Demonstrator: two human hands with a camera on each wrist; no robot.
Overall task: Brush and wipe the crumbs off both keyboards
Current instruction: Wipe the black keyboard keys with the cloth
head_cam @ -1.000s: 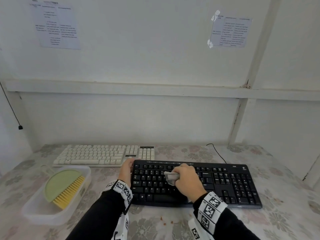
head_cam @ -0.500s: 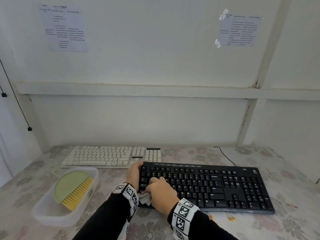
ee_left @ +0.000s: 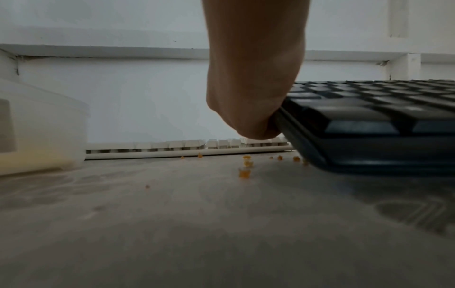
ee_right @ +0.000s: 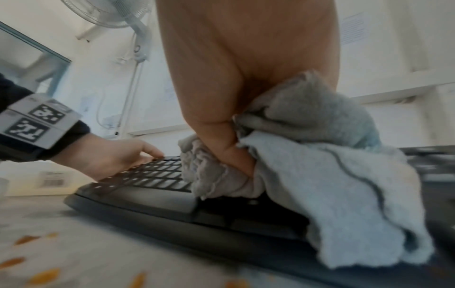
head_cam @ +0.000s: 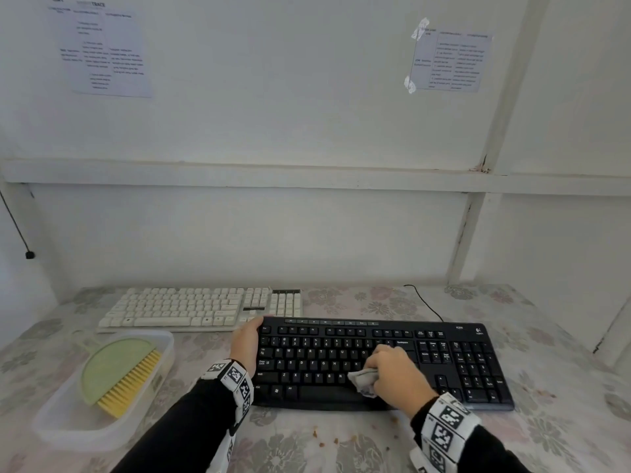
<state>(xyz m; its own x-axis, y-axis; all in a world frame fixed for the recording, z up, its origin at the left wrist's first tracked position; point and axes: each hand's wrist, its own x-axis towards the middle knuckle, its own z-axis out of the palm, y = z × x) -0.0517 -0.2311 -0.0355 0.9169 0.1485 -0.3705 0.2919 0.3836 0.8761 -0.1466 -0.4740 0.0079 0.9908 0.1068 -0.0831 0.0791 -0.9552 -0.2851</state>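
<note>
1. Near the table's [head_cam: 563, 438] left front corner: a translucent tub [head_cam: 61, 428] holding a green brush [head_cam: 117, 373] with yellow bristles, bristles turned toward the front edge.
2. Between tub and back edge: white keyboard [head_cam: 191, 310], long axis along the back edge, right end just behind the black keyboard's left far corner.
3. At the middle of the table, closer to the front edge: black keyboard [head_cam: 461, 363], long axis running left to right, space bar toward the front edge, cable [head_cam: 423, 302] leading off toward the back edge.
4. Left hand [head_cam: 246, 344] clasped on the black keyboard's left end, thumb over the top edge, palm against the side; fingers beneath hidden.
5. Right hand [head_cam: 397, 373] closed round a bunched grey cloth [head_cam: 363, 380], pressed onto the letter keys right of centre; loose corner draped over the front rim in the right wrist view.
6. Orange crumbs [head_cam: 321, 438] scattered on the table along the front edge and beside the black keyboard's left end.
7. Two taped sheets [head_cam: 450, 61] on the wall, print too small to read.
8. Right wrist view blurred; crumbs on the keys themselves impossible to make out.
</note>
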